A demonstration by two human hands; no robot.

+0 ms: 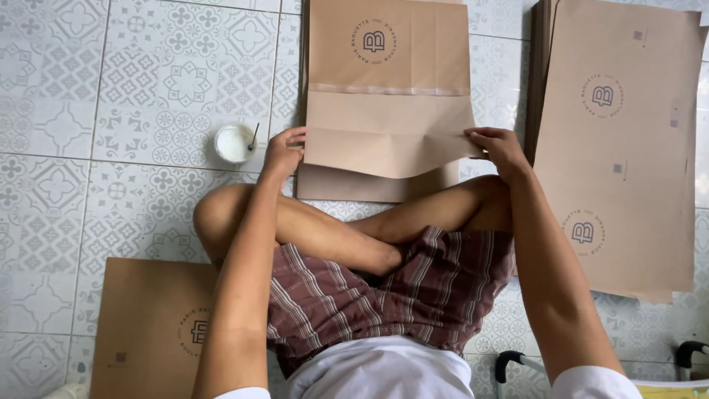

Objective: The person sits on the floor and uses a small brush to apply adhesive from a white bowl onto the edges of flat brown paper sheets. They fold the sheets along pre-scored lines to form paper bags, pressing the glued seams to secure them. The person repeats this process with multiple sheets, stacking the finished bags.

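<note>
While the fingers (294,135) of the left hand (283,153) and of the right hand (500,148) are pinched on its side edges, a folded flap of the flat brown paper bag (388,96) is held above the patterned tiled floor (111,89). A small white glue cup (234,142) is set just left; a stack of brown sheets (617,148) lies right.

A brown paper bag (388,96) is lying flat on the patterned floor tiles, just beyond the crossed legs, with its long axis running from near to far. A round printed emblem is showing on its far panel, and a pale strip is crossing its middle. Its near flap is lifting and folding, its two side corners pinched at left and right, creases fanning across it.
</note>
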